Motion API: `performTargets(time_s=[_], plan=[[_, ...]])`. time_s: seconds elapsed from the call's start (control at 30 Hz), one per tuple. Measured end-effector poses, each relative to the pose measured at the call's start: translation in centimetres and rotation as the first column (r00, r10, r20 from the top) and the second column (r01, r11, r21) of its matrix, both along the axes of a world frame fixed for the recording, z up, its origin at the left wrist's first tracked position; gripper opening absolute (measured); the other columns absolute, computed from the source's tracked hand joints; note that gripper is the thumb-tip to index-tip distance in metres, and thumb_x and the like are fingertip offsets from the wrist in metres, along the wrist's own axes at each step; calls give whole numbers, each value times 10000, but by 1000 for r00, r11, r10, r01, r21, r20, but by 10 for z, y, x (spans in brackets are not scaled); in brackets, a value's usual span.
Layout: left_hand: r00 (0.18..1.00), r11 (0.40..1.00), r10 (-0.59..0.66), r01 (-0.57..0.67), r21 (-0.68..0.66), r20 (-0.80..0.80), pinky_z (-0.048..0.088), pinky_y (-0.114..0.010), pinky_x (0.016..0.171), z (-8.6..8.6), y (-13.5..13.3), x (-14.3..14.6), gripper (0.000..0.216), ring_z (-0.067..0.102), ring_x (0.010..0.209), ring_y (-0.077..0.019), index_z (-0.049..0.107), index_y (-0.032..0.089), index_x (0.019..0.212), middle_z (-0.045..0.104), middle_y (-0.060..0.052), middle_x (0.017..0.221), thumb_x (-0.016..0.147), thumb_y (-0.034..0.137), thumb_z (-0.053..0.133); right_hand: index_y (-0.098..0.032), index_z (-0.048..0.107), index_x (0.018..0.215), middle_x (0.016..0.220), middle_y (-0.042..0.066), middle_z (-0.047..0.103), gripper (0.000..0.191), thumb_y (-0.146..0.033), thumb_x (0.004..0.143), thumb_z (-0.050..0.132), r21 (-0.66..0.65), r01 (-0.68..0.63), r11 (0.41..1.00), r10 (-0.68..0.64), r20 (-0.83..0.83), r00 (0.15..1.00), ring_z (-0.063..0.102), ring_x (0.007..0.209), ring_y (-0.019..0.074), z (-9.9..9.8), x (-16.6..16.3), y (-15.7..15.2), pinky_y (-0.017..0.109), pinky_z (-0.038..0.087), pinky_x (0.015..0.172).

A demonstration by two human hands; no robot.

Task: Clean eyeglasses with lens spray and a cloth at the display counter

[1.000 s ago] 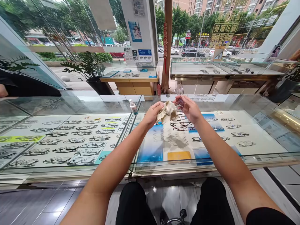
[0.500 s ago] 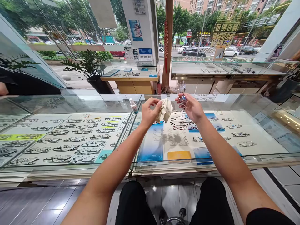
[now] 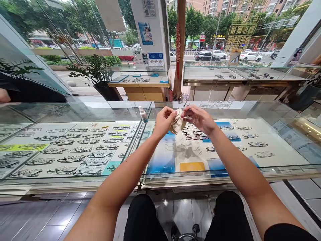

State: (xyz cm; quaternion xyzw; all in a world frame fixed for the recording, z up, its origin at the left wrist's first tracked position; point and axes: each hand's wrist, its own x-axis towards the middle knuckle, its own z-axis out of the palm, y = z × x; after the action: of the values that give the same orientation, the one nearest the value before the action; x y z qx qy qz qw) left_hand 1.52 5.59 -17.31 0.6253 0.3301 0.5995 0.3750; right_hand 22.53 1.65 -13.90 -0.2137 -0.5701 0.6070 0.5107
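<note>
Above the glass counter, my left hand [image 3: 164,121] is closed on a crumpled cream cloth [image 3: 177,123], pinching it between thumb and fingers. My right hand [image 3: 200,119] grips a pair of glasses [image 3: 185,97] with a thin frame; one clear lens sticks up above the fingers. The rest of the glasses is partly hidden by the hand and the cloth. Both hands are close together, with the cloth's right edge at the right fingertips. A small white spray bottle [image 3: 143,114] stands on the counter, left of my left hand.
Under the glass of the counter [image 3: 160,183] lie rows of spectacle frames [image 3: 74,158], blue trays [image 3: 161,157] and a yellow case [image 3: 192,166]. Further display cases [image 3: 140,80] and a potted plant [image 3: 99,75] stand beyond. At the far left, another person's dark sleeve [image 3: 27,87] shows.
My right hand has moved left and slightly down with the glasses, up against the cloth. My left hand has shifted a little to the right, bringing both hands together.
</note>
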Motion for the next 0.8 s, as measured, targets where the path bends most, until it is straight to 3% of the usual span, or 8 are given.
performTargets(time_s=[0.2, 0.43, 0.57, 0.8], plan=[[993, 989, -99, 105, -106, 61, 452, -275, 697, 0, -2, 3, 420, 594, 724, -146, 668, 207, 821, 682, -7, 781, 819, 551, 909, -237, 779, 1052, 992, 65, 824, 334, -553, 944, 793, 5, -30, 1000, 30, 38, 999, 765, 1026, 234, -1, -4, -3, 354, 607, 942], [969, 963, -79, 136, -233, 236, 397, -264, 606, 4, 5, 1, 461, 493, 623, -127, 549, 229, 773, 562, 26, 720, 792, 525, 902, -236, 780, 1043, 1009, 69, 821, 322, -542, 942, 789, -4, -5, 1000, 5, 59, 998, 751, 993, 225, 0, -1, -4, 360, 602, 944], [966, 978, 23, 33, -208, 258, 378, -264, 579, 6, 12, -3, 501, 452, 587, -121, 511, 242, 835, 507, 44, 704, 898, 618, 836, -227, 786, 1043, 1010, 76, 817, 298, -511, 956, 769, 6, -1, 1000, 1, 62, 998, 727, 934, 210, 2, 0, -3, 341, 597, 872], [850, 977, 212, -167, -134, 482, 546, -254, 741, 9, 31, -16, 459, 663, 799, -150, 526, 256, 902, 636, 10, 843, 980, 637, 770, -217, 781, 1046, 993, 79, 819, 310, -511, 949, 772, -17, 28, 999, -27, 56, 998, 685, 828, 189, 4, 3, -2, 309, 592, 762]])
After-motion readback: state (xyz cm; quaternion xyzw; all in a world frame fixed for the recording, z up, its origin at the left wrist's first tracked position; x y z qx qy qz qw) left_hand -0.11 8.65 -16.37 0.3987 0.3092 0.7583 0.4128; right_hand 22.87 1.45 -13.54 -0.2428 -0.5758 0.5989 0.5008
